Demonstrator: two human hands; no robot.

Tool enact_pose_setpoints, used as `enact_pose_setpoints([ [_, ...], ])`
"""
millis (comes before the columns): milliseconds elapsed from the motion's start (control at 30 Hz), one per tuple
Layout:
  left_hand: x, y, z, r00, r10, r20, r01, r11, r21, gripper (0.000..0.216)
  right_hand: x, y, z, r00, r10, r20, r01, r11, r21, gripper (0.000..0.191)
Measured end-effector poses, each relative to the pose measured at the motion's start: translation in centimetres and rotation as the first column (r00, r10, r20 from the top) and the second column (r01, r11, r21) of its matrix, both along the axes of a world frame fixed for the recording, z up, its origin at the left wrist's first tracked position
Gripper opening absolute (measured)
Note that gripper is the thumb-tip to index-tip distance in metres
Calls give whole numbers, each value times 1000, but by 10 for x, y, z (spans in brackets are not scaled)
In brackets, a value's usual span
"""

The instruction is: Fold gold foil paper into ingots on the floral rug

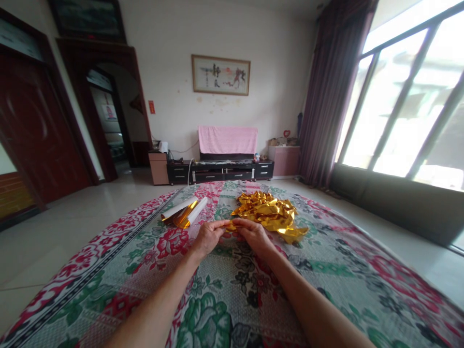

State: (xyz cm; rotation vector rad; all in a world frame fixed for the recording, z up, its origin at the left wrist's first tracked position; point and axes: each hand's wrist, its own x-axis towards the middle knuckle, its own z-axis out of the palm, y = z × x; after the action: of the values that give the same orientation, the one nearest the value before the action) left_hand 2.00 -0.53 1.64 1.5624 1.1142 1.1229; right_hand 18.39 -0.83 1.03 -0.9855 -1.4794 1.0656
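While left fingers (219, 224) and right fingers (245, 223) pinch gold foil (231, 226), pile (270, 211) beyond, open tablecloth (348, 275) to its right edge

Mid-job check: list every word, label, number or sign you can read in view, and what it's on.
"静": apparently the upper large character on the framed wall picture; the lower one is unclear.
Smaller writing beside it: too small to read.
Red wall strip: any marks are too blurred to read.
Gold pile, rolled sheets: no lettering visible.
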Motion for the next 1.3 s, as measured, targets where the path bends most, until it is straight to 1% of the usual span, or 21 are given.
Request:
enact_pose_setpoints([
  [133,1,2,-3,999,16,-40,-15,1000,17,36,-3,0,0,999,-39,26,39,999,-2,34],
  [300,3,6,-7,991,105,-79,-102,994,39,36,-6,-1,-1,994,-86,72,84,996,32,37],
  [400,6,5,-7,985,147,-95,-143,988,52,35,-8,-1,-2,988,-115,101,112,993,36,38],
  [467,8,3,-5,982,161,-104,-154,986,66,35,-8,-1,-3,988,-132,84,129,991,31,38],
  [567,10,0,-4,980,167,-107,-159,984,79,34,-8,0,-5,988,-141,62,138,989,45,39],
  [667,10,1,-4,982,159,-105,-152,986,70,34,-7,1,-6,990,-124,59,121,991,64,38],
  [767,8,3,-7,987,137,-81,-134,990,46,35,-6,2,-7,989,-115,97,107,991,76,37],
  [900,7,7,-13,986,154,-67,-150,987,62,33,-5,3,-7,987,-119,112,109,990,90,36],
  [1133,10,8,-16,981,184,-60,-180,981,65,33,-6,3,-7,987,-123,100,115,990,78,37],
  [1300,12,5,-14,986,163,-32,-162,986,34,33,-7,0,-4,986,-150,72,147,988,41,37],
])
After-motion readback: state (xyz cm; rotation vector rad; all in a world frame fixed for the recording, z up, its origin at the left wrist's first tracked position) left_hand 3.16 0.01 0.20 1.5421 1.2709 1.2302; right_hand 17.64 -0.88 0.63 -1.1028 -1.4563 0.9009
